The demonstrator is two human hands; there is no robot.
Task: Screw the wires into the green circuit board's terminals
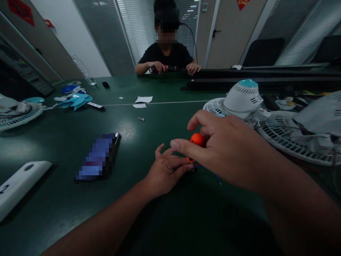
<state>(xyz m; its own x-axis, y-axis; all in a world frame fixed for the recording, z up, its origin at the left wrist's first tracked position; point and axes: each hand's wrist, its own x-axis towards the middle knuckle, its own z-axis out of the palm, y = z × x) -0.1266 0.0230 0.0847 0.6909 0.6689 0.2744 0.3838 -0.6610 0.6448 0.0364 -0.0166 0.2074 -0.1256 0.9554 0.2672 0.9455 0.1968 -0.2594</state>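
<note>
My left hand (169,172) rests low over the green table, its thumb and forefinger pinched on thin wires (198,166), red and blue, near a small dark end. The other fingers are spread. Just right of it and higher, my right hand (226,149) has thumb and forefinger apart. An orange thing with a rounded end (197,139) shows inside that hand, its remaining fingers apparently curled round it. A thin orange loop (190,160) is visible under the right thumb, by the left fingertips. The rest of the orange thing is hidden, so its kind is unclear.
A phone (97,156) and a white case (22,185) lie left. White fan parts (243,99) crowd the right. Paper scraps (144,100), light-blue fan blades (76,101) and a clear bottle (84,71) lie farther back. A person (165,53) opposite handles a red-and-black power tool (166,68).
</note>
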